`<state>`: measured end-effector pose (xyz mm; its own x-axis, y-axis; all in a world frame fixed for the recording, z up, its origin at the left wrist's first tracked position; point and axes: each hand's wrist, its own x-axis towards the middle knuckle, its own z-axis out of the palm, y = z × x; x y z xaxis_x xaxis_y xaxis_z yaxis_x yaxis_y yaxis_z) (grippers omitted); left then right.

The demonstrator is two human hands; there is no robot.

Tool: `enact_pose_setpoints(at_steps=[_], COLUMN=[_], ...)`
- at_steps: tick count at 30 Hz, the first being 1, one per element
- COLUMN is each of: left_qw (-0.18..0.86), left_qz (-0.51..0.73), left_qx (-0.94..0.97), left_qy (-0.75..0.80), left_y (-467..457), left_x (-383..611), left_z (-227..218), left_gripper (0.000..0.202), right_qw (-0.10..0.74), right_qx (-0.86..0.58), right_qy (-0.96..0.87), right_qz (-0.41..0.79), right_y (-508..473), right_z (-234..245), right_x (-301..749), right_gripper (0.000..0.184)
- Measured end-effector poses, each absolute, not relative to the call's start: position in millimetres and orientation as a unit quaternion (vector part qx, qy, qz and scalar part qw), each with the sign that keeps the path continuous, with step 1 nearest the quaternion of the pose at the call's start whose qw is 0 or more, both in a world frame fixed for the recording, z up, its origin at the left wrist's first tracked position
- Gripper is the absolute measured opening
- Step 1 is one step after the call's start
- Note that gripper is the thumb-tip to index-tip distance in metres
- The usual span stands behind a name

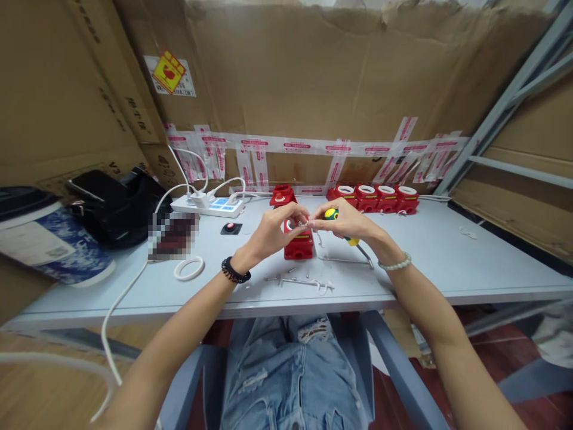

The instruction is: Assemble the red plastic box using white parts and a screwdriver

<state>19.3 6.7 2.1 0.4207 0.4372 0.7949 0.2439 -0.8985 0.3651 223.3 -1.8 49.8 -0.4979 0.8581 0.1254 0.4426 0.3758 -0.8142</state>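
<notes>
My left hand [275, 230] and my right hand [344, 222] meet above a red plastic box [299, 246] on the pale blue table [447, 263]. The fingertips of both hands pinch a small pale part between them, too small to name. My right hand also holds a screwdriver [353, 241] with a green and yellow handle, its shaft pointing down toward the table. Loose screws and thin metal rods [299, 280] lie just in front of the red box.
A row of several red boxes [376, 198] stands at the back, with one more red box [282, 195] left of it. A white power strip [210, 206], a white ring [188, 268], a black bag [119, 209] and cardboard walls surround the table.
</notes>
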Motion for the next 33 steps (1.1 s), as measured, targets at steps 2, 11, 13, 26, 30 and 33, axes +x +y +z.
enact_pose_setpoints(at_steps=[2, 11, 13, 26, 30, 33], left_qw=[0.127, 0.144, 0.121, -0.05, -0.052, -0.044], left_qz=[0.509, 0.536, 0.534, 0.541, 0.548, 0.553], left_qx=[0.827, 0.807, 0.811, 0.816, 0.811, 0.811], left_qy=[0.201, 0.202, 0.206, 0.199, 0.199, 0.186], left_y=[7, 6, 6, 5, 5, 6], left_x=[17, 12, 12, 20, 20, 21], left_z=[2, 7, 7, -2, -3, -4], left_gripper=[0.02, 0.022, 0.021, 0.011, 0.012, 0.018], right_qw=[0.29, 0.306, 0.306, 0.385, 0.397, 0.405], right_qx=[-0.401, -0.409, -0.412, -0.382, -0.385, -0.384], right_qy=[-0.785, -0.78, -0.779, -0.784, -0.772, -0.772], right_qz=[0.373, 0.361, 0.36, 0.302, 0.314, 0.304], right_y=[-1, -1, -2, -5, -6, -7], right_z=[49, 50, 50, 42, 41, 40], right_x=[225, 229, 229, 212, 210, 210], right_gripper=[0.033, 0.03, 0.031, 0.028, 0.027, 0.025])
